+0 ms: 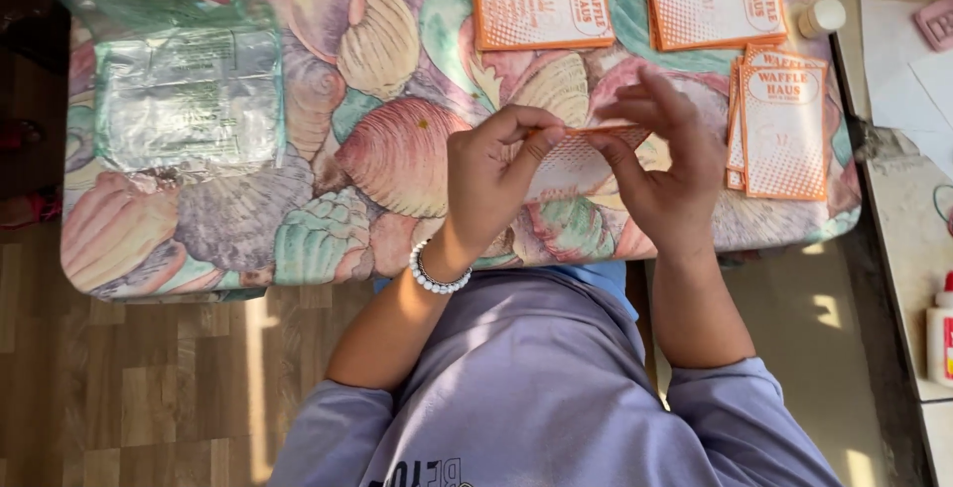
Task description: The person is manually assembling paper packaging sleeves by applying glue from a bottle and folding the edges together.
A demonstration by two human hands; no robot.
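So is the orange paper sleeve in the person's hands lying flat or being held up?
Held up: both the left hand and right hand pinch the orange paper sleeve above the table.

Warm daylight fills the scene, bright but soft, and seems to come from the right. Sunlit patches lie on the pale floor at lower right and streak the wooden parquet floor at lower left. The shell-patterned cloth-covered surface is evenly lit, with mild haze washing out its colours. The clear crinkled plastic bag at upper left throws whitish glare. The hands cast faint shadows on the orange-and-white paper sleeve between them. Focus is fairly sharp at centre; straight edges bow slightly near the frame's borders.
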